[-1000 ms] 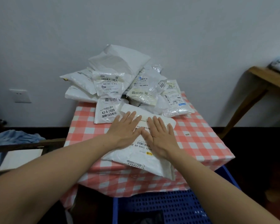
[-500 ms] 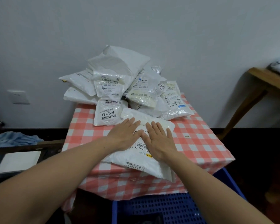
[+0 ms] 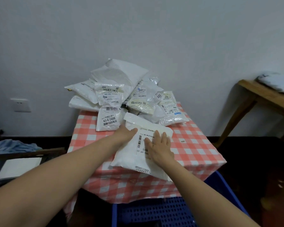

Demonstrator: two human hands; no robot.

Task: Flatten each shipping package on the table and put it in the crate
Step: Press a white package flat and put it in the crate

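A: Legible markings?
B: Pile package [image 3: 108, 119]: "43-6-2609". White package [image 3: 129, 154]: "69 69-", barcode.
A: Location, grip?
B: Puffy, overhanging the table's [image 3: 195, 153] front edge. Right hand [image 3: 161, 148] presses it flat-fingered; left hand [image 3: 125, 134] touches its edge, grasp indeterminate.

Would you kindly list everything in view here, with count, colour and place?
white package: one, white with a printed label, near edge of the table, under the hands
piled packages: several overlapping, white and cream, far side of the table
table: one, red-and-white check cover, centre
crate: one, blue, below the table's near edge
wooden table: one, brown, right; one grey parcel on it
wall socket: one, white, left wall
cloth: one, blue, far left
left hand: at the white package's left edge, thumb on top, fingers hidden
right hand: flat on the label
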